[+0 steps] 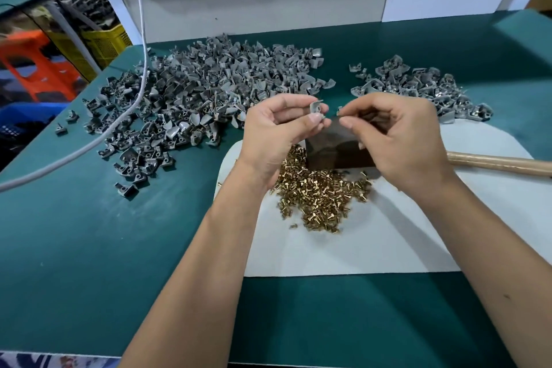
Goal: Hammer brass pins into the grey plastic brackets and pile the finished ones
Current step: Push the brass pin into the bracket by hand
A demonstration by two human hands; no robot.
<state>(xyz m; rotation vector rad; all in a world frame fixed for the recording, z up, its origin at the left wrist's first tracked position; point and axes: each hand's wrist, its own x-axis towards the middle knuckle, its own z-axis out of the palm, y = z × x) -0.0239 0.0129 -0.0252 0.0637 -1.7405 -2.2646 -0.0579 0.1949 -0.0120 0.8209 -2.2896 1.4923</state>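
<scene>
Bracket, pinched in the left hand, sits just above the dark block, hole turned toward the right hand, whose fingertips pinch something small, probably a pin. Loose brass pins lie just before the block, within reach.

Hammer handle cut by right edge, head hidden behind right hand; its pinched item too small to tell.

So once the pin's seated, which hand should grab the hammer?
Right. The hammer handle lies just beside the right hand, while the left hand grips the bracket and should probably steady it.
</scene>
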